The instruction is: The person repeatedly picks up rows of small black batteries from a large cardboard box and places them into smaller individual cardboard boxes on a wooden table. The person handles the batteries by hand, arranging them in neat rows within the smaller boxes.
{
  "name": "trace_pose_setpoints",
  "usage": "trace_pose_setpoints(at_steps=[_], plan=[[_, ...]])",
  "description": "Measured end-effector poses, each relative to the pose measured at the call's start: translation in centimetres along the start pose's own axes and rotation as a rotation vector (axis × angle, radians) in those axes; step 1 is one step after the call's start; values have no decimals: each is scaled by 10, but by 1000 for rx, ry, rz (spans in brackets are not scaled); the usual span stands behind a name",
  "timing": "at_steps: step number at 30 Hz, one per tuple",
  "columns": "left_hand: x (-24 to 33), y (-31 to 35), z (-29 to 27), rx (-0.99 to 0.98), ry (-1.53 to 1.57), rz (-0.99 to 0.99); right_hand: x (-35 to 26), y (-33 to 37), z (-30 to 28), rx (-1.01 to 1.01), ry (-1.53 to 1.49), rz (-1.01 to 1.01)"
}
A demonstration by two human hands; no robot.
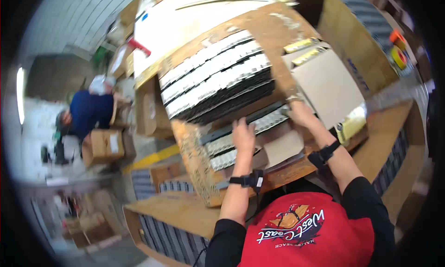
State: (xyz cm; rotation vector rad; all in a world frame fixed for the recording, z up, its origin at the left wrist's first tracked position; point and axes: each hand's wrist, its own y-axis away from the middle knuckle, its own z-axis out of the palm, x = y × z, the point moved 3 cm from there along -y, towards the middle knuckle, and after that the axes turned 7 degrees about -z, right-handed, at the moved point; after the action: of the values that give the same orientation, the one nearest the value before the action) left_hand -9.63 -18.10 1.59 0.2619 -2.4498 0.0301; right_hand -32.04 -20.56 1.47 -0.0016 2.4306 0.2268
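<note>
A large open cardboard carton (pixel 273 31) lies tipped toward me, packed with rows of flat black-and-white boxes (pixel 218 77). My left hand (pixel 243 135) rests on a lower row of the same slim boxes (pixel 222 149) near the carton's front, fingers bent over them. My right hand (pixel 301 113) grips the end of that row where it meets the carton's edge, beside a grey cardboard sheet (pixel 327 86). Each wrist wears a black strap. Whether either hand has lifted a box is unclear.
A second open carton of slim boxes (pixel 162 230) stands low at the left, another (pixel 394 160) at the right. A person in blue (pixel 90 112) bends over brown cartons (pixel 104 146) at far left. Tape rolls (pixel 397 56) sit at upper right.
</note>
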Motion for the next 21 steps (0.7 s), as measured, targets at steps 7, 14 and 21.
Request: trace_pose_setpoints(at_steps=[7,14,21], plan=[[3,47,-104,-95,373,89,46,4,0,42,83,-115],[-62,195,-271,-40,390,-124,-81,40,14,-5,-36,-495],[-260,349,-409,527,697,-644,-288,134,108,-317,-56,-875]])
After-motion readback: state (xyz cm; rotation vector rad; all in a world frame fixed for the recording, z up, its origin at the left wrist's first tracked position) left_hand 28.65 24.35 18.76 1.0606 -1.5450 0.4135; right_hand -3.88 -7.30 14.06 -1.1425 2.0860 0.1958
